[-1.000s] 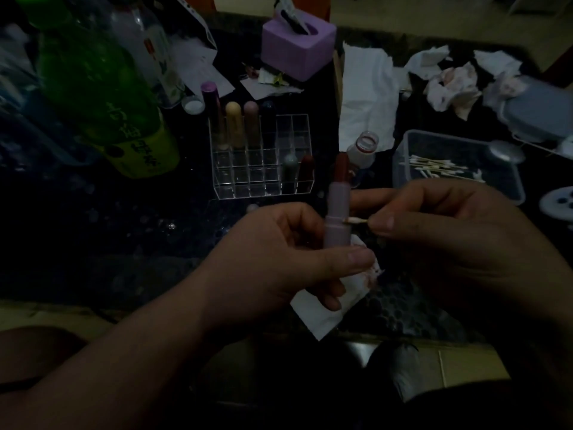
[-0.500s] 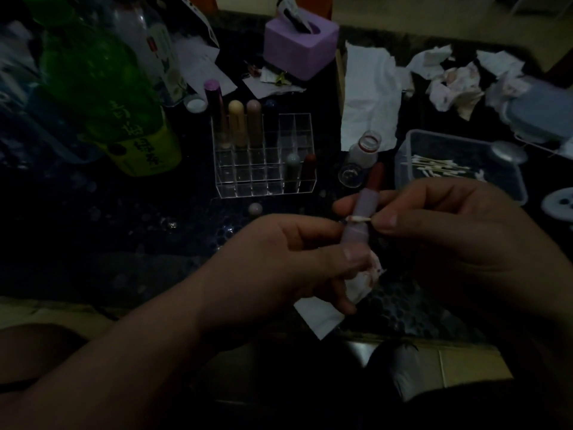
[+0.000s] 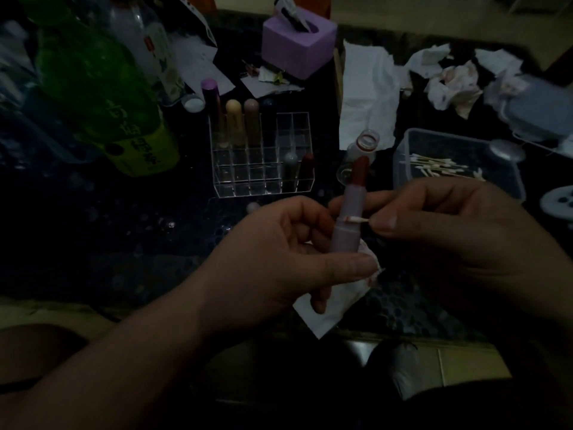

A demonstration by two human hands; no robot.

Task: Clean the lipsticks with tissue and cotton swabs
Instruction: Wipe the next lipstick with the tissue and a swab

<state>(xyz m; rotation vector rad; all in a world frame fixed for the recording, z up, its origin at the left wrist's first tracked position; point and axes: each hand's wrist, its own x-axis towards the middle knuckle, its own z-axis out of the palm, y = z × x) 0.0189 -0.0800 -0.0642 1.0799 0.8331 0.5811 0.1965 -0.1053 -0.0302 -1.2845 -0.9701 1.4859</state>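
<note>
Lay dimly lit: dark speckled table (image 3: 93, 259) over pale tiled floor (image 3: 471, 364), seen again past its far edge.

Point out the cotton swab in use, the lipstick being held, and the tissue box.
cotton swab (image 3: 358, 219), head view, cotton tip.
lipstick (image 3: 345, 238), head view, pink tube.
tissue box (image 3: 288, 54), head view, purple front wall.

Left hand (image 3: 279, 262) grips a pink plastic lipstick tube (image 3: 347, 240); right hand (image 3: 449, 234) pinches a white cotton swab (image 3: 358, 219) against it.

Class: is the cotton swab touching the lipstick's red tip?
No, the cotton swab meets the lipstick on its pale tube, below the red tip.
</note>
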